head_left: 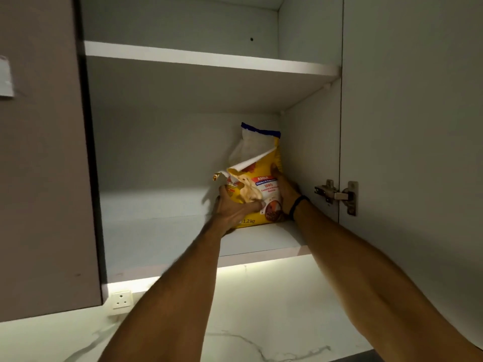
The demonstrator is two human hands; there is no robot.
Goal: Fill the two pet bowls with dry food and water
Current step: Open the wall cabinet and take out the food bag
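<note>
**Two Hands Closed on a Food Bag Inside the Cupboard**

One bag of dry pet food [265,190] is held upright in an open wall cupboard, its base resting on the lower shelf [170,231]. The bag is made of glossy yellow film, printed with red and white panels. The marking "1.2 kg" can be read just below the grip. Above the grip the top is open: a white inner lining is exposed, one flap is folded forward and down, and a blue strip runs along the upper edge. What is inside the bag is hidden.

The left hand [236,209] is wrapped round the bag's lower left front, with the fingers curled across crumpled film. The right hand [286,194] is clasped against the bag's right side, fingers reaching up along it, and a black band [298,205] is worn at the wrist. Both forearms are stretched up and forward, converging on the bag.

Just right of the grip stands the cupboard's smooth side wall, and beyond it a metal hinge [335,195] is fixed to the open door [405,152]. Above the grip a second flat white shelf [209,60] is seen. Well below and left of the grip, a cream socket [121,299] is mounted on a white veined wall [235,322], lit from under the cupboard.
</note>
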